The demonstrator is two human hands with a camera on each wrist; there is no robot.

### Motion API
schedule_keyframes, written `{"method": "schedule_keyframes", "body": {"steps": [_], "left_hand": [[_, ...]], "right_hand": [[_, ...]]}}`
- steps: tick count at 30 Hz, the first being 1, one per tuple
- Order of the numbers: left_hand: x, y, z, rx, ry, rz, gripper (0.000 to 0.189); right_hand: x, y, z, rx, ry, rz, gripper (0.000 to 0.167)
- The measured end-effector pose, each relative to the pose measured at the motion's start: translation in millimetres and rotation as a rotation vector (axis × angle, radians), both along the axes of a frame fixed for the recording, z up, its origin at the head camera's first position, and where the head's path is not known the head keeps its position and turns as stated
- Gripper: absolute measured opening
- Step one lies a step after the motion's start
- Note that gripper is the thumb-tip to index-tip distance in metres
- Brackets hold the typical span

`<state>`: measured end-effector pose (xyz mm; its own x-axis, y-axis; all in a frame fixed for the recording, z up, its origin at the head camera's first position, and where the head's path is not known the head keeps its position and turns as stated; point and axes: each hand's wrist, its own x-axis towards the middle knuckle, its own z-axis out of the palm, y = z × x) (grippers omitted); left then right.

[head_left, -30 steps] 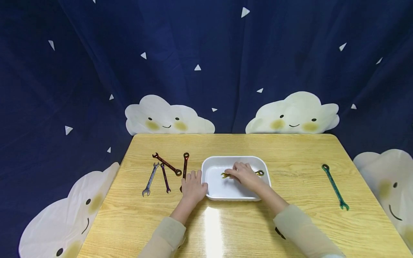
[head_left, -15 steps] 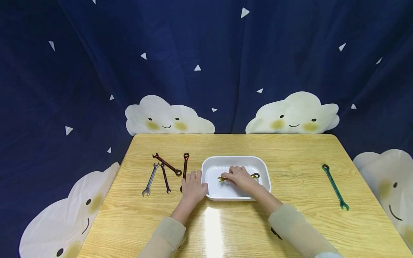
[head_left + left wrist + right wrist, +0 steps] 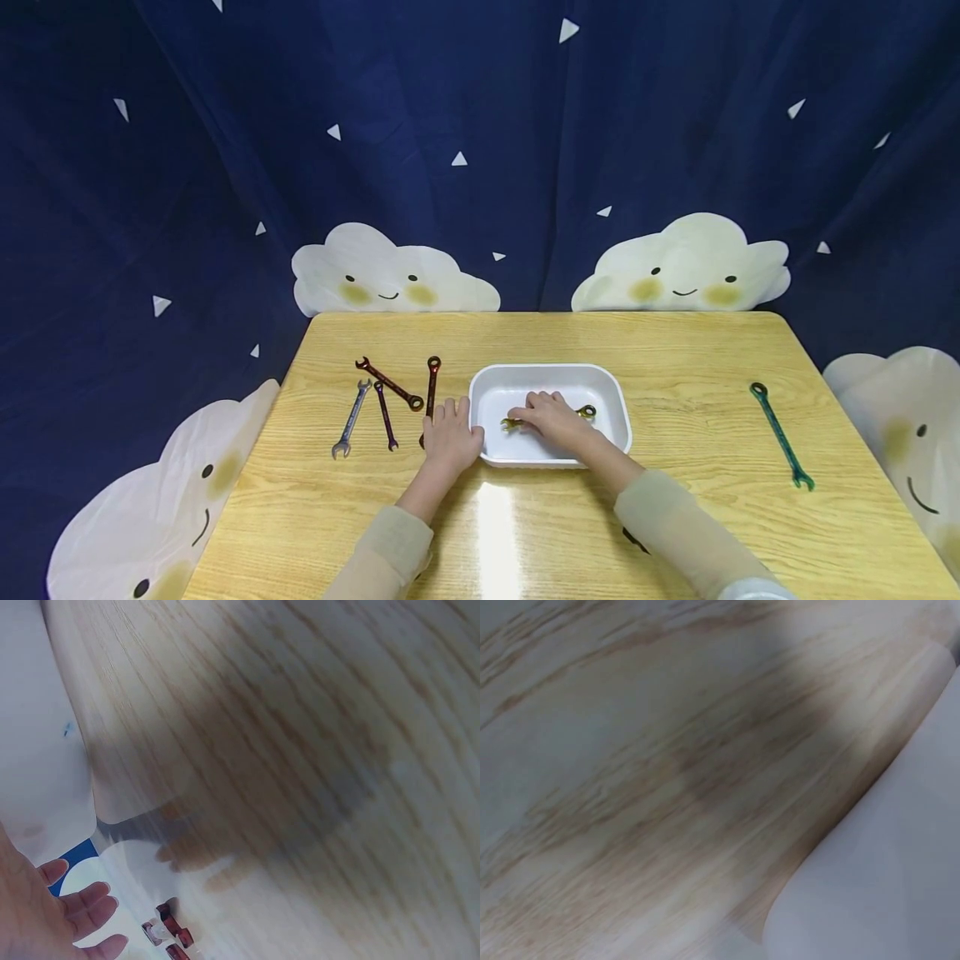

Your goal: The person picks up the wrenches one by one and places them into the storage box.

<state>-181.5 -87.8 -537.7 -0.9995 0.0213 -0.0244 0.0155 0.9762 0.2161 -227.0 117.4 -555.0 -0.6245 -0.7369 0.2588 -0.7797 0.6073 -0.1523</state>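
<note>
A gold combination wrench [image 3: 587, 412] lies low inside the white tray [image 3: 627, 433], and my right hand [image 3: 553, 421] grips it around the middle, hiding that part. Its open jaw end pokes out left of my fingers, the ring end to the right. My left hand [image 3: 452, 437] rests against the tray's left side, thumb at the rim. In the left wrist view the fingers of my left hand [image 3: 45, 915] look fairly straight beside the tray wall [image 3: 37, 712]. Partly behind that hand lies a dark red wrench [image 3: 432, 383]. The right wrist view shows only the tray's outside [image 3: 885, 847] and tabletop.
Left of the tray, a second dark red wrench [image 3: 390, 383], a silver wrench [image 3: 350, 421] and a small purple wrench [image 3: 386, 417] lie on the wooden table [image 3: 697, 350]. Far right is a green wrench [image 3: 782, 437]. A dark blue curtain [image 3: 525, 150] hangs behind the table.
My right hand has moved left and slightly toward the tray's near side, carrying the gold wrench with it. My left hand and the tray have stayed put.
</note>
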Motion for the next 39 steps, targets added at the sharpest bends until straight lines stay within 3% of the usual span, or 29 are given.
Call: {"method": "schedule_keyframes", "body": {"steps": [21, 30, 39], "left_hand": [[-0.4, 0.9, 0.2, -0.013, -0.015, 0.000, 0.044], [0.5, 0.4, 0.4, -0.009, -0.015, 0.002, 0.043], [0.4, -0.2, -1.6, -0.007, -0.008, 0.003, 0.044]], "right_hand": [[-0.4, -3.4, -3.8, 0.110, -0.087, 0.023, 0.028], [0.1, -4.8, -2.8, 0.117, -0.151, 0.017, 0.028], [-0.3, -5.2, -4.0, 0.090, -0.146, 0.044, 0.029]]}}
